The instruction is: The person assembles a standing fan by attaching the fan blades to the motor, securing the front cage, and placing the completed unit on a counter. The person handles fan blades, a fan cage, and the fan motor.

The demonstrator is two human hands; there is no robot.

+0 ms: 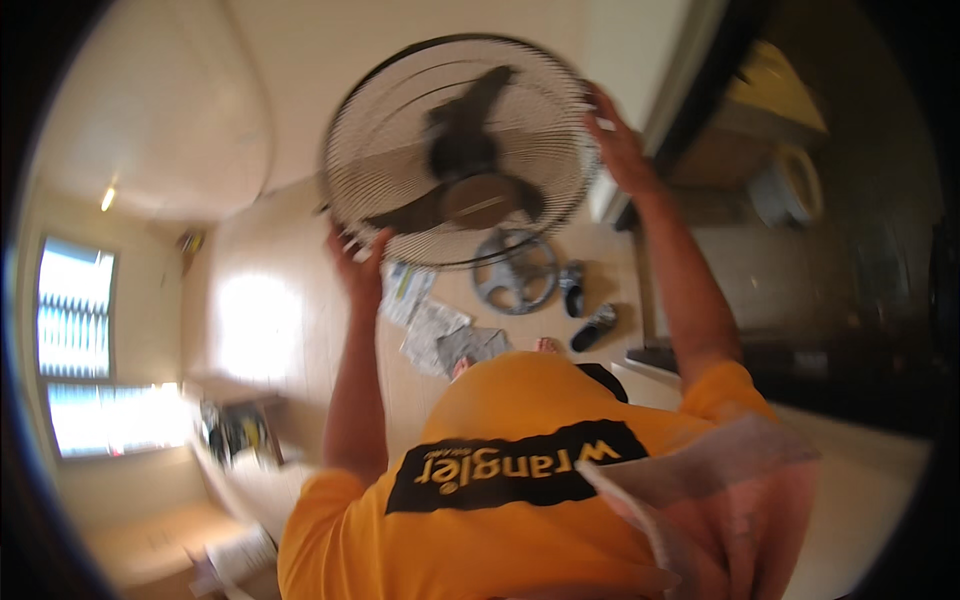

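Note:
A round fan (490, 203) with dark blades and a wire guard is up in front of me, its guard between my two hands. My left hand (358, 265) is closed on the lower left rim of the guard. Over on the right rim, my right hand (622, 148) has its fingers curled around the edge. Below the guard, a round grey spoked base (490, 291) rests on the floor. Whether a pole joins the fan to this base is hidden behind the guard.
Crumpled sheets of paper (437, 331) and a grey cloth (474, 345) lie by my feet. Two dark slippers (594, 328) sit right of the base. A doorway at right shows a white toilet seat (800, 187). A low shelf (238, 428) stands below the left window (76, 310).

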